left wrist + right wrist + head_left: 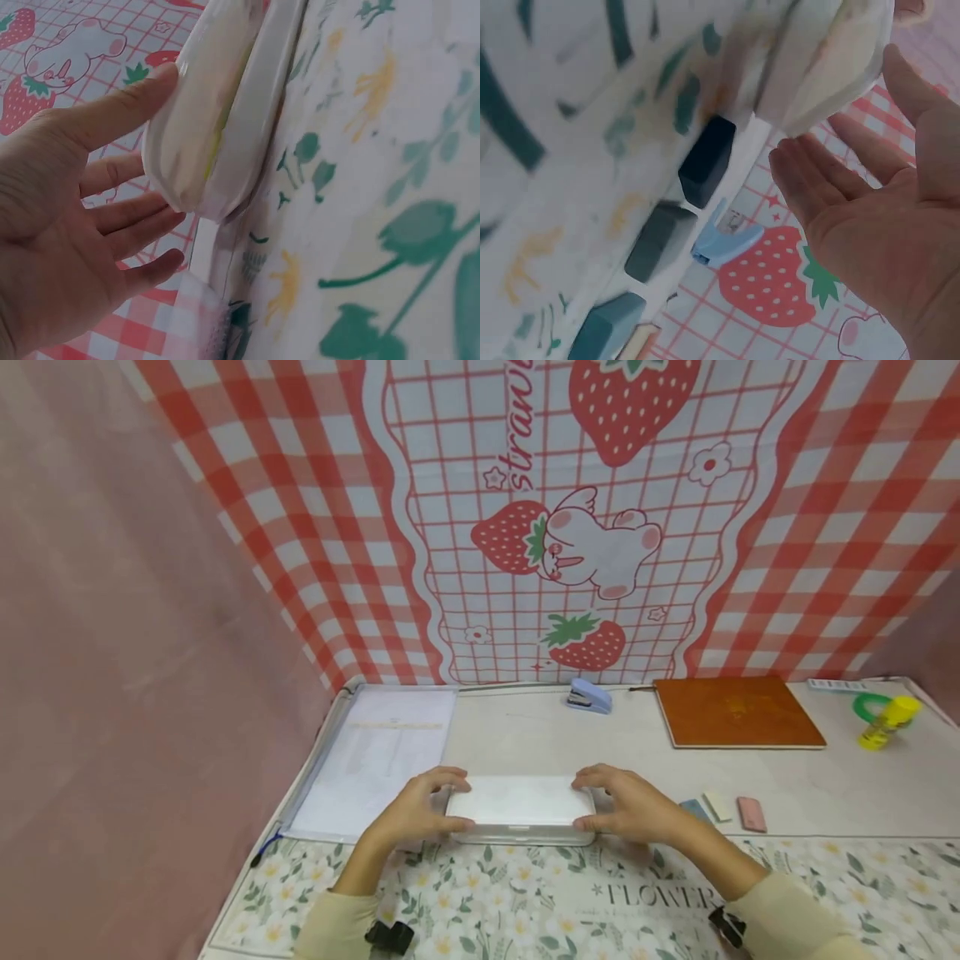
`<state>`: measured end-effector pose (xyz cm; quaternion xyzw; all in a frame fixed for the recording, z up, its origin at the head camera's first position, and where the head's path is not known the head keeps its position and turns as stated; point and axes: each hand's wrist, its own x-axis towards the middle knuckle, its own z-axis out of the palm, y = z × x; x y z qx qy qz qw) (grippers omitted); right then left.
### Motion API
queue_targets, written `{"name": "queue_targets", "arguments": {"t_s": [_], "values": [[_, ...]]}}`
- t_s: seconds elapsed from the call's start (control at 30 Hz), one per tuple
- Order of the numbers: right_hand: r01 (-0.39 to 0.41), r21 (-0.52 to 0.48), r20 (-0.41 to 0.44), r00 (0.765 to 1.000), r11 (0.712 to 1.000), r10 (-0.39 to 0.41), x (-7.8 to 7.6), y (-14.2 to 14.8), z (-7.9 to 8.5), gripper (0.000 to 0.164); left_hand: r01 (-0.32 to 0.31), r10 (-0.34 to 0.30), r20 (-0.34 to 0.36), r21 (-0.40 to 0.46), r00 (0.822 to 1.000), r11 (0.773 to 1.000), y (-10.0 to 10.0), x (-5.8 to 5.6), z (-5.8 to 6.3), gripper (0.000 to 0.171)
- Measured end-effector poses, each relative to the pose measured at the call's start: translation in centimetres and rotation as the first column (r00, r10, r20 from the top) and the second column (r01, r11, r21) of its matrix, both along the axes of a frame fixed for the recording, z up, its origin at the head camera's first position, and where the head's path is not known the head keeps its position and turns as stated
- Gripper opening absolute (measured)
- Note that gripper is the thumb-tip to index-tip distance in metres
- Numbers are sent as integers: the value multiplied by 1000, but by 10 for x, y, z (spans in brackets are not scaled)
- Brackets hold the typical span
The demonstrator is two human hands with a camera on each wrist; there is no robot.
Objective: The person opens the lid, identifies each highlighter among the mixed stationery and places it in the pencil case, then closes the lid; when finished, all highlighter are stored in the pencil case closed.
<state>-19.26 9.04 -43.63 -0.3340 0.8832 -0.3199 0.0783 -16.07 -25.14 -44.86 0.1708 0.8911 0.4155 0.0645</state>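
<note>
A white pencil case [517,800] with a latch on its near side lies at the back edge of the floral mat. My left hand [420,806] holds its left end, thumb at the near corner and fingers at the far corner. The right hand [630,806] grips the right end the same way. In the left wrist view the thumb of the left hand [82,195] touches the edge of the pencil case [202,112], whose translucent side shows something yellow. The right wrist view has the right hand [870,187] against the pencil case's [840,67] other end.
A clear zip folder [375,760] with papers lies left. Behind stands a light blue stapler [589,697]. To the right are a brown notebook [738,714], a yellow glue stick [890,723], a green ring [870,706] and small blocks, one pink [752,814]. A checked strawberry cloth [555,527] hangs behind.
</note>
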Motion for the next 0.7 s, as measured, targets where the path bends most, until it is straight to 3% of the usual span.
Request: {"name": "queue_targets", "arguments": {"t_s": [0.13, 0.27, 0.53, 0.7], "values": [[69, 59, 36, 997, 996, -71, 3, -7, -5, 76, -25, 25, 7, -79, 1000, 997, 5, 0, -6, 78], [97, 100, 22, 995, 990, -100, 7, -11, -8, 78, -33, 34, 7, -123, 999, 992, 9, 1, -10, 90], [137, 126, 3, 990, 982, -139, 14, -16, -7, 75, -47, 45, -16, -148, 999, 988, 14, 6, -8, 93], [140, 137, -9, 990, 981, -140, 15, -19, -6, 75, -58, 55, -20, -207, 998, 977, 17, 8, -6, 91]]}}
